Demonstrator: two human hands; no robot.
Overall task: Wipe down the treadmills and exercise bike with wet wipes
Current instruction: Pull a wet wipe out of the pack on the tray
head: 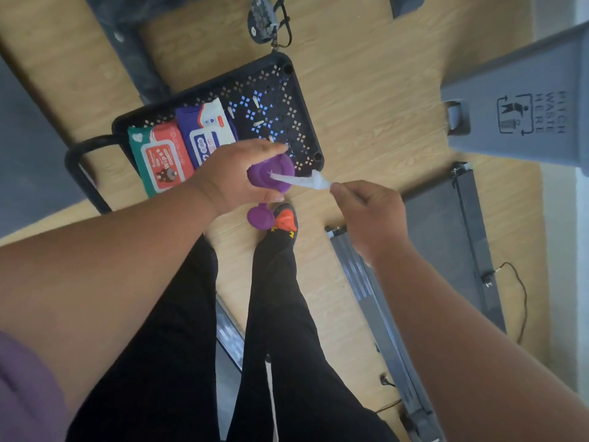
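My left hand [231,177] grips a purple wipes canister [271,172] with its flip cap [259,217] hanging open below. A white wet wipe [301,181] stretches out of the canister's top to my right hand [366,207], which pinches its twisted end. Both hands hover above a black perforated cart tray [287,106]. A grey treadmill deck [443,237] lies on the floor to the right, under my right forearm.
The tray holds a red-green wipes pack [159,157] and a blue-white wipes pack [204,129]. A grey waste bin [522,103] stands at the upper right. My legs in black trousers stand on the wooden floor, and a cable [522,301] runs beside the treadmill.
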